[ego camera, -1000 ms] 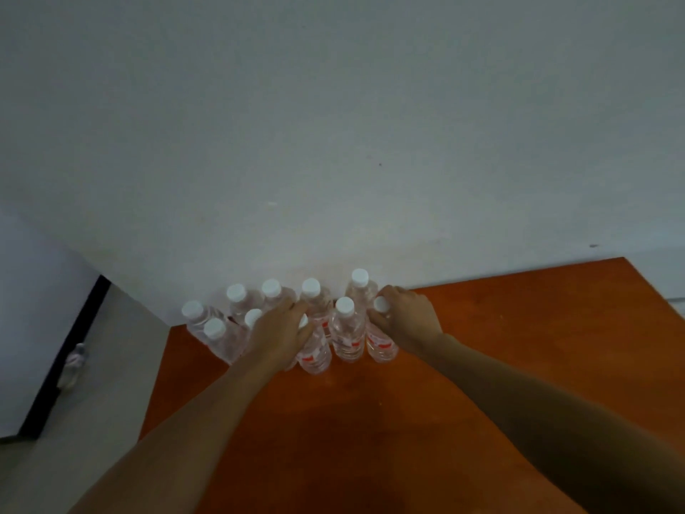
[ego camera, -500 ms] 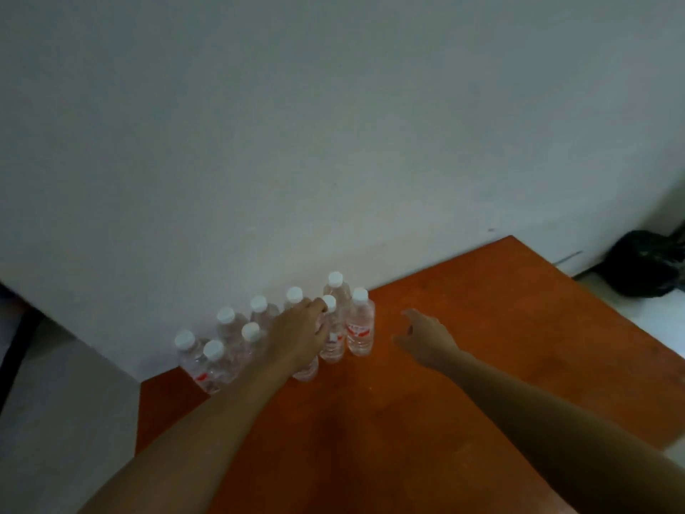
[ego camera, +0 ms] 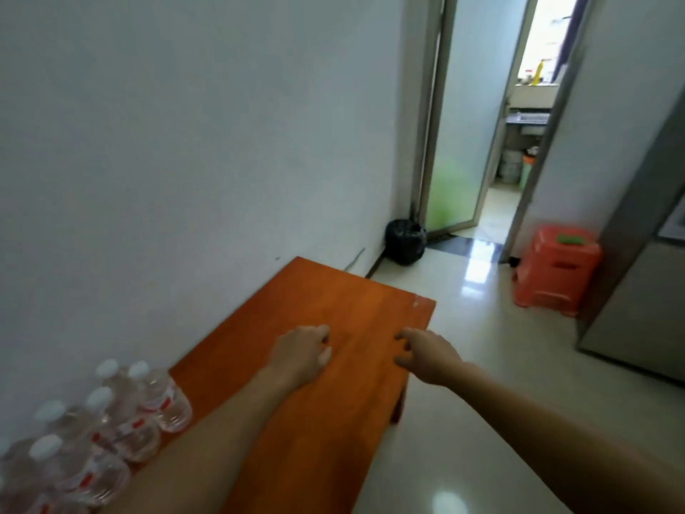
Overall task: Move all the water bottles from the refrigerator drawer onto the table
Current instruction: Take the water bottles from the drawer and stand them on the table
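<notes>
Bottles (ego camera: pixel 111 421) stand packed on the surface (ego camera: pixel 333 298); beyond them your left hand (ego camera: pixel 302 352) and right hand (ego camera: pixel 426 356) hover empty, fingers loosely curled. Your left forearm (ego camera: pixel 207 439) lies just beside them: a sideways swing could topple 1.

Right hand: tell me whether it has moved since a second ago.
Yes. The right hand has left the water bottles it was touching and moved rightward along the table, now empty near its right edge.

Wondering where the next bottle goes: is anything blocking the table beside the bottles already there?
Nothing visible does. Right of the water bottles, the table shows bare wood; the left hand and right hand nearby hold nothing.
</notes>
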A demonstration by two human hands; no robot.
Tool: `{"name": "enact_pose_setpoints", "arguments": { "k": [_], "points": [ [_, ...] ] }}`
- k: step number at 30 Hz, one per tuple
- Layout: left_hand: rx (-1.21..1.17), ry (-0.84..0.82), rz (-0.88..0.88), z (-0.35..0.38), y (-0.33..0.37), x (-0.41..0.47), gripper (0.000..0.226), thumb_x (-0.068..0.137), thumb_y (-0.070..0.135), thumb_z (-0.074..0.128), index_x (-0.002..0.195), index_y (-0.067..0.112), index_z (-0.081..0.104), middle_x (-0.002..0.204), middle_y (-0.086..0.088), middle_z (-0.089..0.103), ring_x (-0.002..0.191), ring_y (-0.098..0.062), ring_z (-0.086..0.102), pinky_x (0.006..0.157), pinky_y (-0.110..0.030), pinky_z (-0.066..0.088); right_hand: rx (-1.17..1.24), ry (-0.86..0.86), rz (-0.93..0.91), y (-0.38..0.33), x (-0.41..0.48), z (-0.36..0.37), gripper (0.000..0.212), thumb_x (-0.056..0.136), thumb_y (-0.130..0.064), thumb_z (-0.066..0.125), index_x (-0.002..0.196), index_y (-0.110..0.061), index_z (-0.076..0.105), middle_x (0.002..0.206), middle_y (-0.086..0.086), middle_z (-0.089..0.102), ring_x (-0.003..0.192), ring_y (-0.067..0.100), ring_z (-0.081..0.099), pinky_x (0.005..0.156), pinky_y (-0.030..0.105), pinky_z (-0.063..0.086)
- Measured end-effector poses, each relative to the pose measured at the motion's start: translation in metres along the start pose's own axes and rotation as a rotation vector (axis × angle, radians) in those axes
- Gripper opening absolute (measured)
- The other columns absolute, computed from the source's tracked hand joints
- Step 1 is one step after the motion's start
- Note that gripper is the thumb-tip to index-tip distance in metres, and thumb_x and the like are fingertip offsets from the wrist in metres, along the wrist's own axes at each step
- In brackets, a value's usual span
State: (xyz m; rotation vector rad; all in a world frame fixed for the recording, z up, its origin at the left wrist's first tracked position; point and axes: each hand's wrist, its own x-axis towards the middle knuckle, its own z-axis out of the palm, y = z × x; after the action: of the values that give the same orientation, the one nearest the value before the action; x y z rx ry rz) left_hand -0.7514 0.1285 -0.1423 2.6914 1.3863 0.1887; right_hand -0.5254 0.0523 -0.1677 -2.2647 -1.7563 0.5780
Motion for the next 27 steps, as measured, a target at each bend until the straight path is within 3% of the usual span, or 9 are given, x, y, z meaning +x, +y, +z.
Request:
{"name": "enact_pose_setpoints", "arguments": {
  "k": [5, 8, 12, 18, 27],
  "points": [
    [-0.111, -0.057, 0.140, 0.039, 0.157, 0.056, 0.014, 0.090, 0.035, 0.054, 0.097, 0.024, 0.059, 0.089, 0.002, 0.064, 0.076, -0.015, 0.061, 0.072, -0.035, 0.056, -0.016, 0.091, 0.140, 0.146, -0.058, -0.054, 0.050, 0.090, -0.040, 0.060, 0.136, -0.028, 0.045, 0.123, -0.001, 0.062, 0.104, 0.018, 0.060, 0.079, 0.029, 0.047],
    [-0.134, -0.083, 0.249, 0.064, 0.254, 0.078, 0.020, 0.090, 0.039, 0.054, 0.104, 0.024, 0.059, 0.094, 0.002, 0.066, 0.082, -0.015, 0.061, 0.072, -0.033, 0.054, 0.013, 0.139, 0.243, 0.232, -0.092, -0.090, 0.054, 0.089, -0.041, 0.060, 0.139, -0.030, 0.041, 0.123, 0.000, 0.062, 0.106, 0.019, 0.059, 0.084, 0.031, 0.047],
    [-0.140, -0.095, 0.396, 0.082, 0.362, 0.111, 0.028, 0.092, 0.040, 0.051, 0.113, 0.022, 0.058, 0.105, 0.000, 0.066, 0.094, -0.019, 0.060, 0.082, -0.037, 0.052, 0.043, 0.217, 0.386, 0.328, -0.130, -0.134, 0.056, 0.086, -0.042, 0.060, 0.138, -0.032, 0.042, 0.120, 0.001, 0.063, 0.105, 0.019, 0.060, 0.085, 0.031, 0.046],
    [-0.082, -0.107, 0.559, 0.098, 0.476, 0.177, 0.025, 0.091, 0.039, 0.050, 0.110, 0.023, 0.057, 0.108, -0.001, 0.066, 0.096, -0.022, 0.059, 0.077, -0.033, 0.047, 0.066, 0.324, 0.545, 0.436, -0.158, -0.167, 0.053, 0.087, -0.040, 0.058, 0.137, -0.029, 0.043, 0.110, -0.001, 0.062, 0.095, 0.018, 0.058, 0.081, 0.033, 0.049],
    [-0.155, -0.116, 0.795, 0.116, 0.618, 0.320, 0.014, 0.090, 0.032, 0.056, 0.098, 0.021, 0.059, 0.098, 0.002, 0.063, 0.079, -0.011, 0.052, 0.064, -0.022, 0.040, 0.083, 0.424, 0.704, 0.576, -0.116, -0.236, 0.054, 0.087, -0.038, 0.062, 0.136, -0.026, 0.044, 0.119, 0.004, 0.061, 0.106, 0.023, 0.057, 0.087, 0.034, 0.048]
  ]
}}
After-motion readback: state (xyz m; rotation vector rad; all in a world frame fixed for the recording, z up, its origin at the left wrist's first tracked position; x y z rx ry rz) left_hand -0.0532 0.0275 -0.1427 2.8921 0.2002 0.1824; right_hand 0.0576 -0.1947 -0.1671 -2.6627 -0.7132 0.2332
